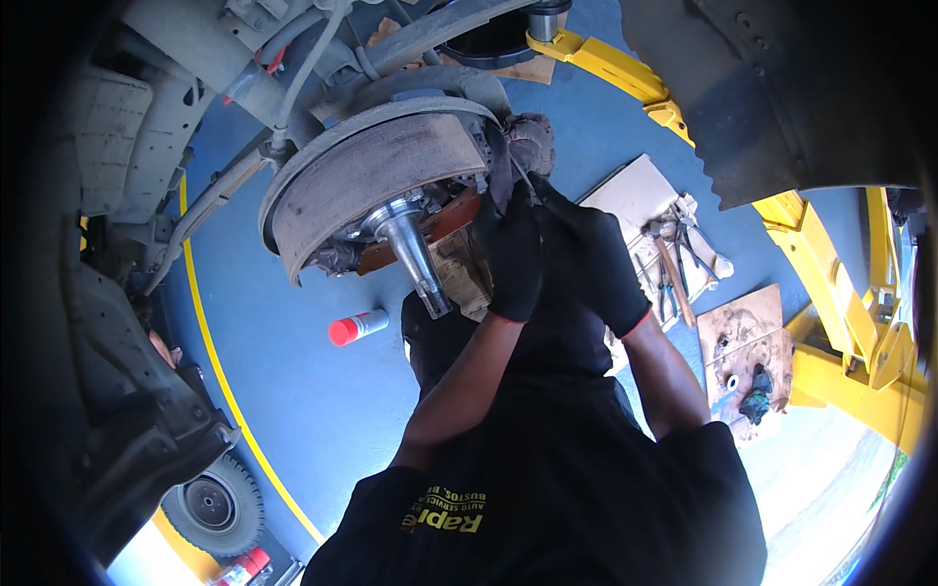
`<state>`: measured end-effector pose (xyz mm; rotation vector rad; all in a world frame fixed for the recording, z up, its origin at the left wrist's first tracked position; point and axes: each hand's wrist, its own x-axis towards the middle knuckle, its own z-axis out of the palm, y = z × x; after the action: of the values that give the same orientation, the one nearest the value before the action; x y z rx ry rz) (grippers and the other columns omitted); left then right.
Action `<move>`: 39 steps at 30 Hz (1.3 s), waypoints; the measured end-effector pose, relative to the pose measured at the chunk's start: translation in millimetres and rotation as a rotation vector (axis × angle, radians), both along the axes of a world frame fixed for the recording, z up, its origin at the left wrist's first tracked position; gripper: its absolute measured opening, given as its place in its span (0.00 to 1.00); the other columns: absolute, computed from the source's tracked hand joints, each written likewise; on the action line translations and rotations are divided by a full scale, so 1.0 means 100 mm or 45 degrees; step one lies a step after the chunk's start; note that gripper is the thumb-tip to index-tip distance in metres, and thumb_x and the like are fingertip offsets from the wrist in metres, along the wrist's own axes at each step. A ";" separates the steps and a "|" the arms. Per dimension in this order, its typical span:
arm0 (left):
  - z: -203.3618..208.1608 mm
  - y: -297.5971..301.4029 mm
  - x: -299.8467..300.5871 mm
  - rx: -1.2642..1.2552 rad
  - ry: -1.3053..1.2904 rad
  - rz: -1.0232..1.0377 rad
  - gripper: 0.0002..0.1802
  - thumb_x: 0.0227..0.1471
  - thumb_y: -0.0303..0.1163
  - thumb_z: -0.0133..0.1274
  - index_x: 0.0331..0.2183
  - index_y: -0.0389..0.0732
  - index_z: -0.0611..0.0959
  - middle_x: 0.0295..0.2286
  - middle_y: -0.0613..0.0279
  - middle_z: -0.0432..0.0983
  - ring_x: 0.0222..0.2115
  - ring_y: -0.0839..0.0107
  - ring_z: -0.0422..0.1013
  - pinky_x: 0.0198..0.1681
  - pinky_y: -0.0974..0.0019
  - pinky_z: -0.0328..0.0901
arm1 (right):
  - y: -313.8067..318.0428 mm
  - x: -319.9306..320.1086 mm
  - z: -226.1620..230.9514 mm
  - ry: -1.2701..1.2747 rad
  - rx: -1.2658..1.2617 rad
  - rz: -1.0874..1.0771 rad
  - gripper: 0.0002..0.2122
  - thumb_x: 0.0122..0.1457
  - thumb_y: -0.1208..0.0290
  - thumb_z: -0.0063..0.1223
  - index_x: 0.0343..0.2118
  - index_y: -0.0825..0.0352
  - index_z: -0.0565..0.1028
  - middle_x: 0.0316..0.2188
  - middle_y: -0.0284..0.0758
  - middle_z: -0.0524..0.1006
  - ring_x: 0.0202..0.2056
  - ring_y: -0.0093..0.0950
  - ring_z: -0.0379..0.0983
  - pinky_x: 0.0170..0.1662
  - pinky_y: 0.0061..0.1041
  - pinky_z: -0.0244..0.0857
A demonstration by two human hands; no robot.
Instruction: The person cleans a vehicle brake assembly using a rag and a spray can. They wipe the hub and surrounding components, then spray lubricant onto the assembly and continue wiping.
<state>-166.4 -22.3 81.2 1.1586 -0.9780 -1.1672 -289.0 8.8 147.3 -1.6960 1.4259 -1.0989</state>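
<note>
A drum brake assembly with a curved brown brake shoe [381, 161] hangs in front of me, its bare metal spindle [410, 252] pointing toward me. Both my hands wear black gloves with red cuffs and work close together at the assembly's right edge. My left hand [508, 256] is closed beside a dark, cloth-like strip [501, 168]; what its fingers grip is hidden. Against it, my right hand [591, 244] is closed too, its fingertips at the lower end of a thin metal rod [525, 178]. A dirty, crumpled dark piece [531, 144] sits just beyond the fingers.
A spray can with a red cap [358, 327] lies on the blue floor. Cardboard on the right holds a hammer [672, 278] and several hand tools. Yellow lift arms [620, 70] and a post base [855, 386] stand right. A wheel [213, 505] lies lower left; vehicle underbody hangs overhead.
</note>
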 end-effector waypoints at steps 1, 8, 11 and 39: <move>0.03 0.02 0.05 0.055 0.046 -0.047 0.21 0.70 0.25 0.51 0.61 0.27 0.75 0.51 0.51 0.80 0.54 0.63 0.75 0.61 0.62 0.66 | 0.03 0.08 0.01 -0.049 0.033 -0.040 0.23 0.68 0.75 0.56 0.66 0.65 0.75 0.25 0.55 0.77 0.26 0.49 0.80 0.32 0.32 0.71; -0.23 0.09 0.03 -0.297 -0.131 0.136 0.18 0.70 0.28 0.53 0.56 0.30 0.80 0.47 0.58 0.80 0.50 0.71 0.75 0.54 0.65 0.68 | 0.09 0.25 0.25 -0.071 -0.019 -0.076 0.22 0.69 0.75 0.56 0.65 0.68 0.75 0.29 0.59 0.79 0.34 0.52 0.84 0.35 0.33 0.74; -0.25 0.07 -0.01 -0.274 -0.055 0.119 0.17 0.70 0.29 0.54 0.55 0.30 0.81 0.45 0.58 0.81 0.49 0.71 0.75 0.51 0.65 0.68 | 0.07 0.18 0.10 0.019 0.071 -0.056 0.22 0.68 0.76 0.57 0.65 0.69 0.76 0.30 0.59 0.79 0.35 0.52 0.84 0.35 0.34 0.74; 0.03 0.15 0.00 -0.101 0.421 -0.058 0.23 0.75 0.39 0.48 0.61 0.33 0.77 0.53 0.54 0.79 0.53 0.67 0.75 0.59 0.61 0.69 | 0.10 0.21 0.13 0.048 0.025 -0.070 0.21 0.67 0.76 0.56 0.63 0.69 0.77 0.33 0.59 0.80 0.36 0.56 0.82 0.36 0.38 0.74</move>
<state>-166.2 -7.0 84.5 0.8506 -0.7916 -1.2958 -268.2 18.6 159.8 -1.6805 1.5105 -1.0844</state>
